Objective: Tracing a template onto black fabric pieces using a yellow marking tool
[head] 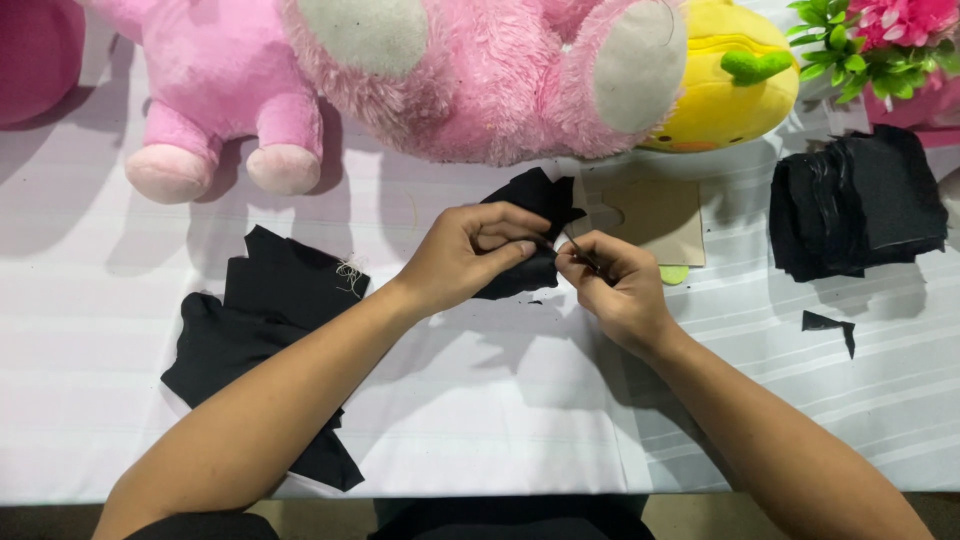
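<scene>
Both forearms reach mid-bench, where I see my left hand (pixel 465 255) pinching a limp black cloth (pixel 530 235), right hand (pixel 615 285) closed on a thin needle (pixel 580 250). Light, floppy; best held near its edge.

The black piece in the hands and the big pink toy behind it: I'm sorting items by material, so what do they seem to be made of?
The black piece, pinched between the left hand and right hand, looks like thin matte cloth, perhaps felt: it folds limply and has cut edges. The big pink toy looks like shaggy plush, with long fuzzy pile and smoother grey pads.
</scene>
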